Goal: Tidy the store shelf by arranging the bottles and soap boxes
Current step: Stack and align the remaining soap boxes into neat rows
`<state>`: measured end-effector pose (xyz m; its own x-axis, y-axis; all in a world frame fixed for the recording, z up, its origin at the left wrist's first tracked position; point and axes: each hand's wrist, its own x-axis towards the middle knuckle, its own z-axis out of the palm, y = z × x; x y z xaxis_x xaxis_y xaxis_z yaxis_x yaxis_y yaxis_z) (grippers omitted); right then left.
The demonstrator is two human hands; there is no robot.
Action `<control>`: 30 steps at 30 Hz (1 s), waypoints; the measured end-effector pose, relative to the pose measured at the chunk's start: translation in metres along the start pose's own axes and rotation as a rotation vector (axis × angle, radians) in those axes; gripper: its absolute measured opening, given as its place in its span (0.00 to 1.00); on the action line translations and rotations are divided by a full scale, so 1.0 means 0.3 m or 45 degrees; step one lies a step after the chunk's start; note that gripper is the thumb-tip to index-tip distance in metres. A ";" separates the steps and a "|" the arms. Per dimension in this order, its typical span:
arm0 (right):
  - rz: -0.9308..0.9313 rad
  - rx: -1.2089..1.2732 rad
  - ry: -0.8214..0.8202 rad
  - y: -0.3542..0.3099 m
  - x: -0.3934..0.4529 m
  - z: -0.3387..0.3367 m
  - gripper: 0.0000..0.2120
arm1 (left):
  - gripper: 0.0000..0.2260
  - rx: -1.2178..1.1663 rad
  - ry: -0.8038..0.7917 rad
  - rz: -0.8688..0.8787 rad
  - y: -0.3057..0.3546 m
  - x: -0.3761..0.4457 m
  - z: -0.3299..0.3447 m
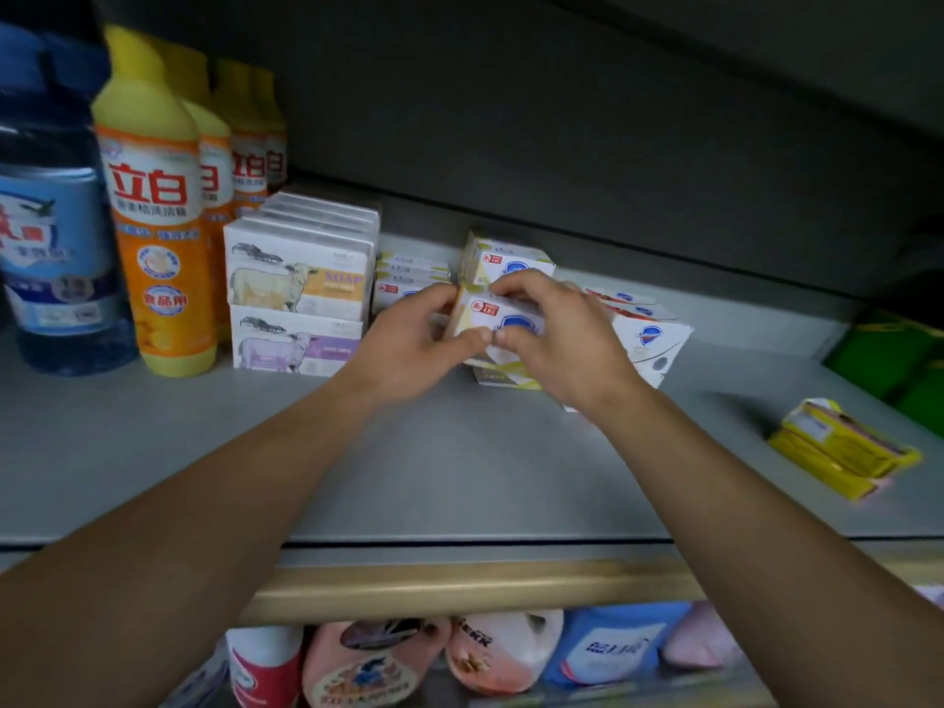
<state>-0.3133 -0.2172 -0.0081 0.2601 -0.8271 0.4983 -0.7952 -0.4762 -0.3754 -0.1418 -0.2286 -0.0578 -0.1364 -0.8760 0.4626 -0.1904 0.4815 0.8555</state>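
Both hands hold one white-and-yellow soap box (503, 319) in the middle of the grey shelf (459, 472). My left hand (414, 344) grips its left end, and my right hand (551, 329) grips its right end and top. The box sits on top of a similar box (505, 373), with another (511, 260) standing behind it. More of these boxes (408, 278) are stacked to the left. White-and-red soap boxes (649, 329) lie to the right. Sheep-print soap boxes (301, 293) are stacked further left, beside yellow-orange detergent bottles (158, 222).
A large blue bottle (51, 237) stands at the far left. Yellow soap packs (843, 447) lie loose on the shelf's right side, with green packages (894, 355) behind them. Below the shelf's wooden front edge (459, 585) are pink, white and blue refill pouches (505, 651).
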 end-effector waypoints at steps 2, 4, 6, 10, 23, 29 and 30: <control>0.001 0.089 0.040 0.018 -0.049 0.028 0.18 | 0.10 -0.089 -0.092 -0.013 0.006 -0.010 -0.001; 0.007 0.123 0.165 0.045 -0.108 0.061 0.21 | 0.08 -0.137 -0.128 -0.102 0.006 -0.017 0.000; 0.061 0.194 0.229 0.073 -0.166 0.091 0.29 | 0.06 -0.205 -0.123 -0.217 0.002 -0.019 0.003; 0.114 0.366 0.150 0.108 -0.224 0.126 0.39 | 0.05 -0.366 -0.076 -0.388 -0.015 -0.021 0.007; 0.377 0.918 0.210 0.133 -0.234 0.105 0.24 | 0.24 -0.440 -0.272 -0.198 -0.014 -0.033 -0.006; 0.541 0.961 0.147 0.119 -0.236 0.083 0.23 | 0.13 -0.218 -0.204 -0.052 -0.004 -0.044 -0.010; 0.575 0.928 0.107 0.117 -0.239 0.079 0.26 | 0.10 -0.162 -0.171 -0.052 -0.006 -0.045 -0.009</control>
<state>-0.3469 -0.1818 -0.0756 -0.0607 -0.9723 0.2258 -0.2549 -0.2036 -0.9453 -0.1371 -0.2178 -0.0649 -0.2612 -0.8790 0.3990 -0.0750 0.4306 0.8994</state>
